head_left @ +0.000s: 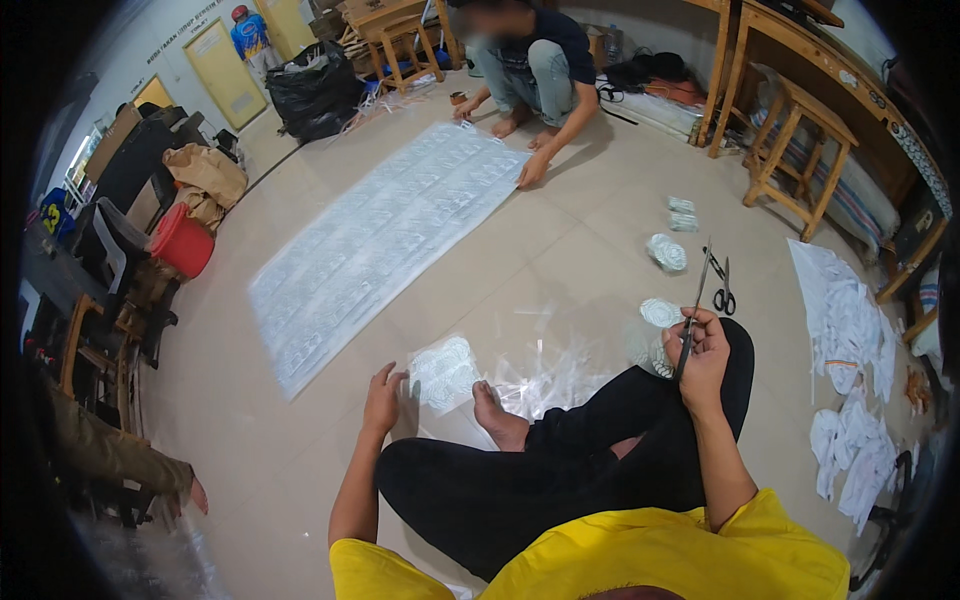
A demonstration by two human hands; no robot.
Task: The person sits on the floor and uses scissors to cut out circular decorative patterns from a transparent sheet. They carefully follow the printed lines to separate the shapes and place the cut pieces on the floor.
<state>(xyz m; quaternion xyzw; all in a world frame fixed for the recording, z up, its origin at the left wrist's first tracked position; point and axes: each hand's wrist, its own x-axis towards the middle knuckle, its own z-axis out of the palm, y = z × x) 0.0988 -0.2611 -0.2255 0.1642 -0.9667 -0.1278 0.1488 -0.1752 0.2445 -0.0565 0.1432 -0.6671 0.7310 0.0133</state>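
My left hand [382,398] is beside the left edge of a small clear sheet with pale green-white rounded patterns [445,375]. Its fingers are slightly curled and apart, and I cannot tell whether they touch the sheet. Over my right knee, my right hand [704,358] is closed around a long thin blade with a black handle [690,335], its tip pointing up and away. Black-handled scissors [725,297] lie on the floor just beyond. Round pale cut-out pieces [660,312] are stacked near that hand, with more pieces [667,252] farther off.
A crouching person [545,75] holds the far end of a long translucent patterned sheet [385,245]. Clear plastic scraps [550,375] lie before my legs. White cloths [845,310] and a wooden stool [800,150] are at right; a red bucket [182,243] is at left.
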